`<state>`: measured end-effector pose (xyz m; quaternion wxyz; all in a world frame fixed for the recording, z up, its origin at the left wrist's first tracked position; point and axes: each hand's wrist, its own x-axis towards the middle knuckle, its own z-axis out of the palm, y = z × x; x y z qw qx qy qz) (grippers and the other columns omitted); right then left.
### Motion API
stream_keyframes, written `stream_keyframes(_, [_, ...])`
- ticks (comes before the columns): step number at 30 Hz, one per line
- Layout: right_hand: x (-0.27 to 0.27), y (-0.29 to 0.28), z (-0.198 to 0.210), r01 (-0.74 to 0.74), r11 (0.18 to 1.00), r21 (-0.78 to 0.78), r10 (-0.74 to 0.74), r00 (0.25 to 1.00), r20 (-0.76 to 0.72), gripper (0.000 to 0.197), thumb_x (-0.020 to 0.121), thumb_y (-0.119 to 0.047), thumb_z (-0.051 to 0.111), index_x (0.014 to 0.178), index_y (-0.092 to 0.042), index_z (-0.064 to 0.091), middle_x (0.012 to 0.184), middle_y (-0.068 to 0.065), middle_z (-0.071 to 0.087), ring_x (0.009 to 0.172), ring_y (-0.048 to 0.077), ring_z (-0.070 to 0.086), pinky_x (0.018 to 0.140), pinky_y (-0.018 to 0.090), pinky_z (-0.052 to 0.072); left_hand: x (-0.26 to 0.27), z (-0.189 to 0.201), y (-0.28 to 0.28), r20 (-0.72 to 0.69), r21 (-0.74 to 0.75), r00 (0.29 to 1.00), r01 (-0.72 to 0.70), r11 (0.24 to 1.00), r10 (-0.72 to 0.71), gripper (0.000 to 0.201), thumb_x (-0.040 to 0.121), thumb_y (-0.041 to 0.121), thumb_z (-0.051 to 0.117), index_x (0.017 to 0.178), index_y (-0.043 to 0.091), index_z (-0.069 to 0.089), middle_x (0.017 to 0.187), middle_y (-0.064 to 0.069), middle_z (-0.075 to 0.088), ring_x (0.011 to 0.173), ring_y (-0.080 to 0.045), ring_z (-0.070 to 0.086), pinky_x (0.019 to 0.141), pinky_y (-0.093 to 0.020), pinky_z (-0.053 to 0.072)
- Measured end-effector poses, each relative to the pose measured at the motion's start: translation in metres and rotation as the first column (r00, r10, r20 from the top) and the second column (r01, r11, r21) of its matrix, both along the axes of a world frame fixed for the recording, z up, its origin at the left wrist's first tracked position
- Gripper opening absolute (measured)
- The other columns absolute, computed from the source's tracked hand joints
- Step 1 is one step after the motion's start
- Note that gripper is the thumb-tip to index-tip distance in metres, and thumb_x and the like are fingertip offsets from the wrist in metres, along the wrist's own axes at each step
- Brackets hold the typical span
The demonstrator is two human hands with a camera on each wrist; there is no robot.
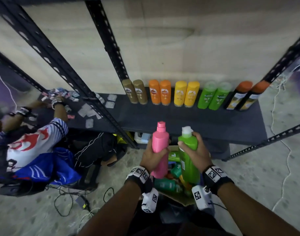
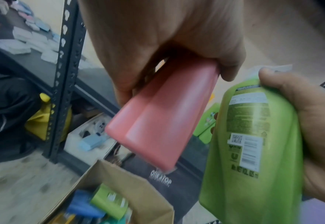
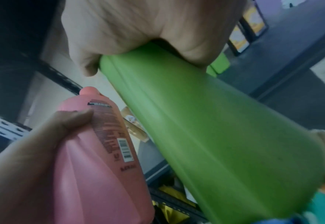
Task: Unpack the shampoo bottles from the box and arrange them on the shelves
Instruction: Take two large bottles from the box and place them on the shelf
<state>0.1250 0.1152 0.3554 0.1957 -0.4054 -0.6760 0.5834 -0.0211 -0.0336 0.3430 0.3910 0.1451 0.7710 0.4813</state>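
A person stands at a dark metal shelf [image 1: 205, 120], the left hand [image 1: 151, 156] wrapped around a pink bottle [image 1: 160, 147] and the right hand [image 1: 196, 153] around a larger green bottle [image 1: 188, 159] — both held upright, caps up, side by side just above an open cardboard box [image 2: 131, 178] at the person's feet. The box holds more bottles, green, blue and teal among them. The shelf lies straight ahead of both hands and slightly below the caps; its front strip looks bare, and each bottle's long axis already stands vertical, so the move likely needs only a forward reach and a set-down. Along the back edge stands a row of shelved bottles [image 1: 164, 92] in pairs — brown, orange, yellow, green and black with orange caps. A black upright post [image 1: 110, 48] rises left of the row, nearest the pink bottle. Further left, another person's arm [image 1: 60, 109] rests among small packets [image 1: 90, 112] on the neighbouring shelf.
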Motion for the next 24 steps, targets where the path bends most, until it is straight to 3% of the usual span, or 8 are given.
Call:
stream_keyframes(2, [-0.012, 0.004, 0.023, 0.01, 0.998, 0.061, -0.006, 0.998, -0.061, 0.046, 0.069, -0.068, 0.076, 0.108, -0.058, 0.053, 0.094, -0.029, 0.072, 0.081, -0.008, 0.068, 0.064, 0.002, 0.044, -0.009, 0.016, 0.004, -0.019, 0.084, 0.999, -0.04, 0.996, 0.042, 0.051, 0.068, 0.056, 0.082, 0.11, 0.063, 0.054, 0.101, 0.017, 0.073, 0.091, -0.002, 0.07, 0.074, -0.021, 0.054])
stream_keyframes(4, [-0.024, 0.007, 0.043, 0.029, 0.993, 0.111, -0.016, 0.993, -0.118, 0.043, 0.07, -0.066, 0.075, 0.106, -0.058, 0.054, 0.093, -0.027, 0.072, 0.08, -0.008, 0.068, 0.064, 0.002, 0.043, -0.018, 0.032, 0.006, -0.036, 0.154, 0.996, -0.071, 0.986, 0.077, 0.048, 0.067, 0.056, 0.084, 0.106, 0.062, 0.056, 0.1, 0.02, 0.073, 0.087, 0.0, 0.071, 0.071, -0.019, 0.055])
stream_keyframes(9, [-0.055, 0.015, 0.088, 0.041, 0.976, 0.216, 0.016, 0.966, -0.257, 0.047, 0.071, -0.064, 0.077, 0.111, -0.048, 0.058, 0.096, -0.023, 0.074, 0.084, -0.003, 0.07, 0.069, 0.006, 0.047, -0.043, 0.076, 0.013, -0.082, 0.26, 0.981, -0.15, 0.954, 0.177, 0.052, 0.069, 0.056, 0.086, 0.113, 0.053, 0.059, 0.105, 0.011, 0.075, 0.097, -0.016, 0.073, 0.09, -0.046, 0.06])
stream_keyframes(11, [-0.066, 0.017, 0.106, 0.031, 0.968, 0.248, 0.048, 0.951, -0.304, 0.045, 0.072, -0.062, 0.077, 0.11, -0.045, 0.059, 0.095, -0.022, 0.074, 0.084, -0.002, 0.071, 0.07, 0.007, 0.048, -0.053, 0.095, 0.015, -0.121, 0.293, 0.978, -0.127, 0.948, 0.169, 0.055, 0.069, 0.054, 0.087, 0.116, 0.05, 0.059, 0.106, 0.008, 0.075, 0.099, -0.021, 0.073, 0.092, -0.051, 0.06])
stream_keyframes(15, [-0.087, 0.018, 0.143, -0.002, 0.955, 0.296, 0.123, 0.911, -0.393, 0.045, 0.075, -0.056, 0.078, 0.112, -0.038, 0.059, 0.1, -0.016, 0.075, 0.089, 0.006, 0.072, 0.077, 0.016, 0.052, -0.067, 0.135, 0.015, -0.212, 0.37, 0.959, -0.102, 0.924, 0.191, 0.054, 0.069, 0.051, 0.087, 0.115, 0.049, 0.061, 0.105, 0.01, 0.074, 0.096, -0.014, 0.073, 0.089, -0.043, 0.06])
stream_keyframes(20, [-0.105, 0.019, 0.201, -0.009, 0.926, 0.378, 0.214, 0.837, -0.504, 0.043, 0.078, -0.049, 0.079, 0.114, -0.04, 0.056, 0.094, -0.01, 0.076, 0.084, 0.012, 0.074, 0.073, 0.016, 0.052, -0.074, 0.199, 0.015, -0.269, 0.47, 0.935, -0.08, 0.879, 0.23, 0.053, 0.067, 0.052, 0.085, 0.113, 0.057, 0.059, 0.107, 0.014, 0.075, 0.095, -0.01, 0.074, 0.081, -0.031, 0.062])
stream_keyframes(24, [-0.117, 0.023, 0.248, -0.01, 0.909, 0.417, 0.274, 0.768, -0.579, 0.041, 0.081, -0.045, 0.079, 0.114, -0.034, 0.057, 0.094, -0.007, 0.075, 0.082, 0.015, 0.072, 0.073, 0.023, 0.055, -0.079, 0.249, 0.017, -0.287, 0.561, 0.916, -0.074, 0.824, 0.278, 0.057, 0.067, 0.047, 0.086, 0.118, 0.041, 0.06, 0.106, 0.005, 0.076, 0.095, -0.019, 0.074, 0.079, -0.035, 0.062])
